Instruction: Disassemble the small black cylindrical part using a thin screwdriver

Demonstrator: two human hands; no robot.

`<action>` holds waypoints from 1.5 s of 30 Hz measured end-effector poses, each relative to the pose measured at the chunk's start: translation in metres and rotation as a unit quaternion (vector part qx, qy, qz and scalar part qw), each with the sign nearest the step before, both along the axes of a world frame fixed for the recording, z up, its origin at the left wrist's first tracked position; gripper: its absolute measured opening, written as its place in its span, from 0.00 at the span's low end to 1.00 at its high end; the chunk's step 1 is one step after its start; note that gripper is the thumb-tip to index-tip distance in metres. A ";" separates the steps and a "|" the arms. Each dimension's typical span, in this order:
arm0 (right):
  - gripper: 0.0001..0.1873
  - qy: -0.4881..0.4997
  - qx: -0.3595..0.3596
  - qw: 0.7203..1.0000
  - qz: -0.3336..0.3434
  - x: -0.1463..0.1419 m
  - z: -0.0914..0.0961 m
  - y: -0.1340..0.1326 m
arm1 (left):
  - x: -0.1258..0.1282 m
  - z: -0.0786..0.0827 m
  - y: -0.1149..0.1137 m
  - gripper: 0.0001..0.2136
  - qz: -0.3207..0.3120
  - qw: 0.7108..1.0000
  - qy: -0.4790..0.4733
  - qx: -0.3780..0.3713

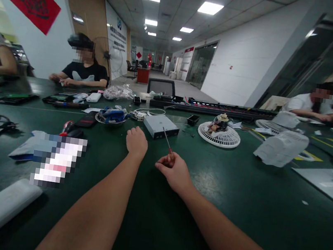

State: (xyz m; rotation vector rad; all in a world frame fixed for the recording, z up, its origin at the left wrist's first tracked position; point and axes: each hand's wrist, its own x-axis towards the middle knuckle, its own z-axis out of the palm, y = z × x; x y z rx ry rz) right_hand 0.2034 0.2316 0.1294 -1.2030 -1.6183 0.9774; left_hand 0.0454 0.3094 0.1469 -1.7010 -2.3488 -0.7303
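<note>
- The right hand point(175, 171) gripped a slim screwdriver point(168, 146), its metal shaft slanting toward a boxy disc drive point(160, 125); whether the tip touched could not be told.
- The left hand point(137, 142) was loosely curled near the drive; whether it held anything was hidden.
- The drive, flat grey on top with a dark front, sat on the smooth green counter point(227, 180) beyond both hands.
- A shallow, shiny-rimmed dish point(111, 123) contained crumpled blue pieces point(113, 114).
- A small black box's point(193, 120) contents were unclear.
</note>
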 end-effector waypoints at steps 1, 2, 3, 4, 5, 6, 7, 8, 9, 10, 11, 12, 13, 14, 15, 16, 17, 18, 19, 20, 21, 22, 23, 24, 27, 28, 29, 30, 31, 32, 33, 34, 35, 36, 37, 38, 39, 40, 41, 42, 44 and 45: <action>0.12 0.015 -0.005 1.000 -0.005 0.000 0.000 0.000 | 0.004 -0.001 0.005 0.15 -0.034 0.999 0.017 0.026; 0.12 0.032 -0.010 0.999 -0.010 0.000 0.001 0.001 | 0.007 -0.002 0.008 0.17 -0.072 0.996 0.030 0.042; 0.12 0.049 -0.015 0.999 -0.014 0.000 0.001 0.001 | 0.010 -0.004 0.009 0.18 -0.111 0.992 0.040 0.050; 0.13 0.064 -0.019 0.998 -0.016 0.000 0.002 0.001 | 0.012 -0.005 0.007 0.18 -0.147 0.987 0.046 0.051; 0.13 0.074 -0.021 0.997 -0.018 0.000 0.002 0.000 | 0.013 -0.005 0.004 0.19 -0.177 0.982 0.048 0.049; 0.13 0.081 -0.022 0.996 -0.020 0.000 0.003 0.000 | 0.014 -0.005 -0.002 0.19 -0.202 0.977 0.049 0.046; 0.13 0.085 -0.022 0.996 -0.022 0.000 0.003 0.000 | 0.014 -0.005 -0.009 0.20 -0.225 0.972 0.049 0.040; 0.13 0.087 -0.023 0.996 -0.023 0.000 0.002 0.000 | 0.012 -0.004 -0.017 0.20 -0.241 0.969 0.046 0.038; 0.13 0.089 -0.024 0.995 -0.024 0.000 0.003 0.000 | 0.010 -0.003 -0.027 0.21 -0.257 0.965 0.039 0.032; 0.13 0.093 -0.025 0.995 -0.024 0.000 0.003 0.000 | 0.007 -0.003 -0.038 0.21 -0.268 0.963 0.028 0.028; 0.13 0.098 -0.026 0.995 -0.024 0.000 0.003 -0.001 | 0.002 -0.003 -0.050 0.21 -0.281 0.959 0.014 0.031; 0.13 0.104 -0.027 0.994 -0.024 0.000 0.004 -0.001 | -0.003 -0.003 -0.062 0.21 -0.287 0.957 -0.005 0.043; 0.13 0.112 -0.030 0.993 -0.022 0.000 0.005 -0.002 | -0.010 -0.004 -0.075 0.21 -0.288 0.955 -0.027 0.060; 0.13 0.122 -0.034 0.992 -0.019 0.000 0.007 -0.004 | -0.016 -0.006 -0.088 0.21 -0.285 0.954 -0.047 0.073; 0.14 0.132 -0.039 0.990 -0.013 -0.001 0.008 -0.006 | -0.023 -0.007 -0.101 0.22 -0.283 0.953 -0.070 0.083; 0.13 0.141 -0.044 0.989 -0.004 -0.002 0.010 -0.008 | -0.029 -0.009 -0.113 0.22 -0.286 0.951 -0.086 0.081; 0.13 0.150 -0.049 0.987 0.010 -0.004 0.012 -0.011 | -0.034 -0.010 -0.124 0.21 -0.292 0.949 -0.096 0.073; 0.14 0.158 -0.058 0.985 0.032 -0.006 0.013 -0.014 | -0.039 -0.010 -0.134 0.20 -0.296 0.947 -0.109 0.062; 0.14 0.170 -0.066 0.982 0.055 -0.008 0.014 -0.018 | -0.042 -0.010 -0.142 0.17 -0.300 0.945 -0.122 0.051; 0.15 0.180 -0.073 0.978 0.076 -0.011 0.015 -0.022 | -0.044 -0.009 -0.149 0.14 -0.300 0.943 -0.132 0.055; 0.16 0.189 -0.077 0.975 0.092 -0.013 0.016 -0.026 | -0.045 -0.007 -0.154 0.11 -0.299 0.943 -0.137 0.061; 0.16 0.196 -0.080 0.972 0.103 -0.015 0.016 -0.029 | -0.045 -0.006 -0.157 0.08 -0.302 0.941 -0.136 0.064; 0.17 0.203 -0.082 0.970 0.111 -0.018 0.017 -0.032 | -0.044 -0.005 -0.158 0.07 -0.307 0.940 -0.134 0.064; 0.19 0.206 -0.083 0.968 0.118 -0.019 0.018 -0.035 | -0.043 -0.004 -0.158 0.08 -0.313 0.938 -0.132 0.066; 0.21 0.199 -0.077 0.967 0.138 -0.021 0.021 -0.040 | -0.042 -0.004 -0.154 0.12 -0.348 0.929 -0.116 0.058; 0.20 0.188 -0.065 0.971 0.135 -0.020 0.022 -0.041 | -0.042 -0.004 -0.153 0.14 -0.364 0.924 -0.109 0.052; 0.19 0.176 -0.053 0.975 0.129 -0.019 0.023 -0.041 | -0.043 -0.004 -0.151 0.14 -0.378 0.919 -0.102 0.050; 0.17 0.162 -0.044 0.978 0.123 -0.018 0.024 -0.041 | -0.043 -0.004 -0.150 0.15 -0.389 0.915 -0.097 0.050; 0.15 0.150 -0.038 0.981 0.119 -0.016 0.024 -0.040 | -0.044 -0.004 -0.149 0.15 -0.398 0.911 -0.093 0.051; 0.13 0.138 -0.035 0.983 0.118 -0.015 0.025 -0.040 | -0.045 -0.004 -0.148 0.16 -0.404 0.909 -0.090 0.056; 0.12 0.128 -0.033 0.984 0.120 -0.014 0.025 -0.039 | -0.046 -0.004 -0.147 0.16 -0.407 0.907 -0.089 0.062; 0.11 0.119 -0.028 0.985 0.126 -0.014 0.025 -0.039 | -0.047 -0.004 -0.147 0.17 -0.410 0.905 -0.088 0.066; 0.11 0.110 -0.021 0.985 0.131 -0.013 0.024 -0.039 | -0.048 -0.005 -0.146 0.18 -0.414 0.903 -0.087 0.067; 0.11 0.103 -0.011 0.986 0.133 -0.013 0.024 -0.039 | -0.049 -0.005 -0.146 0.19 -0.420 0.901 -0.086 0.068; 0.11 0.097 -0.002 0.986 0.135 -0.013 0.023 -0.039 | -0.050 -0.006 -0.146 0.19 -0.428 0.897 -0.085 0.069; 0.11 0.092 0.005 0.987 0.134 -0.013 0.023 -0.040 | -0.051 -0.006 -0.146 0.20 -0.435 0.894 -0.083 0.068; 0.11 0.087 0.009 0.987 0.131 -0.013 0.022 -0.040 | -0.051 -0.006 -0.146 0.20 -0.440 0.892 -0.082 0.068; 0.11 0.081 0.013 0.988 0.128 -0.012 0.022 -0.040 | -0.051 -0.005 -0.146 0.19 -0.443 0.890 -0.080 0.067; 0.11 0.074 0.015 0.989 0.125 -0.012 0.022 -0.040 | -0.051 -0.004 -0.147 0.18 -0.444 0.890 -0.079 0.065; 0.11 0.067 0.018 0.990 0.123 -0.012 0.022 -0.040 | -0.051 -0.004 -0.148 0.16 -0.446 0.890 -0.078 0.061; 0.11 0.059 0.019 0.990 0.126 -0.012 0.022 -0.040 | -0.051 -0.002 -0.149 0.13 -0.458 0.884 -0.076 0.051; 0.11 0.060 0.016 0.989 0.132 -0.012 0.022 -0.040 | -0.051 -0.001 -0.150 0.12 -0.468 0.879 -0.077 0.047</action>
